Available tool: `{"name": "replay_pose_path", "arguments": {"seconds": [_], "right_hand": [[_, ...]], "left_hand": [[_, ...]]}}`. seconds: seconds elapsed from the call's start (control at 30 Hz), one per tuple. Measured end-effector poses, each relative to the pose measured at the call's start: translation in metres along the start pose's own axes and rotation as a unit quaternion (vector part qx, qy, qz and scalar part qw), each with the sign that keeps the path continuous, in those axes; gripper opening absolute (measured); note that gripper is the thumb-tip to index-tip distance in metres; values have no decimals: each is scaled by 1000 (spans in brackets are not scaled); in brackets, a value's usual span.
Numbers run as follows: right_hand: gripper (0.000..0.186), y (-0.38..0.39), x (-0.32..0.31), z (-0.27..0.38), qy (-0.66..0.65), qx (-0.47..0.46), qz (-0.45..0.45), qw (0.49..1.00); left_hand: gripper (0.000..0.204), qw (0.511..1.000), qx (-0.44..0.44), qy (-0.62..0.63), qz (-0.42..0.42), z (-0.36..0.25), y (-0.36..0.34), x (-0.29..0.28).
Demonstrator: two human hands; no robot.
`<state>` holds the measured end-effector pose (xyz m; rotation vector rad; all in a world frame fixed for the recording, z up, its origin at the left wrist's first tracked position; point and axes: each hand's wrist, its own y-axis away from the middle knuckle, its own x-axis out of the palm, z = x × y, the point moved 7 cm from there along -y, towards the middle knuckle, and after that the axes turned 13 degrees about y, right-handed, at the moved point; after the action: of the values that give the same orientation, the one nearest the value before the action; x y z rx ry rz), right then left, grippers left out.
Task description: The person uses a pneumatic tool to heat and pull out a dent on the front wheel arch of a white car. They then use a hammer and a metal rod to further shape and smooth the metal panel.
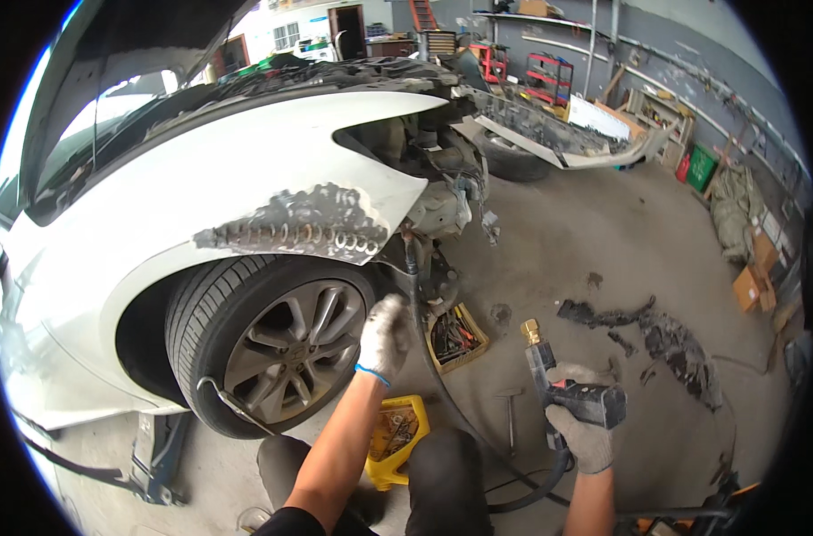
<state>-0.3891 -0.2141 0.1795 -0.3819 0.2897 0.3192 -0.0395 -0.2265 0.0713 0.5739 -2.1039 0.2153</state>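
Observation:
My right hand point(585, 429), in a pale work glove, is wrapped round a dark, pistol-shaped dent-puller welding gun point(594, 402) with a brass tip point(531, 332) pointing up. My left hand point(384, 339), also gloved, is raised in front of the wheel point(290, 348), beside a thick black cable point(421, 348); its fingers are smeared and partly hidden. Ahead is a white car fender point(245, 170) with a bare, sanded dark patch point(321, 210). Along the fender's lower edge runs a row of small metal rings point(308, 234).
A yellow cut-open jug point(409, 456) with small parts stands between my knees. Beyond it are a tool box point(478, 344) and a hammer point(511, 420). Torn black plastic point(683, 357) lies on the right floor. A detached bumper point(594, 161) lies further back; a jack point(156, 456) is under the car.

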Motion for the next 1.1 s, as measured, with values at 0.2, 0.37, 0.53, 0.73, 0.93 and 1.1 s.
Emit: {"name": "replay_pose_path", "arguments": {"seconds": [0.2, 0.37, 0.53, 0.73, 0.93, 1.1], "right_hand": [[42, 5, 0, -9, 38, -4, 11, 999], [44, 1, 2, 0, 117, -86, 25, 989], [42, 1, 0, -15, 53, -12, 18, 998], [43, -1, -2, -25, 27, 52, 60, 996], [49, 3, -50, -5, 35, 14, 153, 987], [52, 9, -89, -6, 112, 132, 160, 972]], "left_hand": [[30, 971, -35, 227, 62, -44, -18, 69], [25, 980, -6, 197, 42, -48, -32, 58], [23, 984, 16, 173, 36, -51, -31, 61], [17, 999, 35, -29, 25, -41, -3, 46], [22, 912, -191, -326, -159, 92, 66, -197], [45, 805, -242, -527, -124, 145, 71, -307]]}}
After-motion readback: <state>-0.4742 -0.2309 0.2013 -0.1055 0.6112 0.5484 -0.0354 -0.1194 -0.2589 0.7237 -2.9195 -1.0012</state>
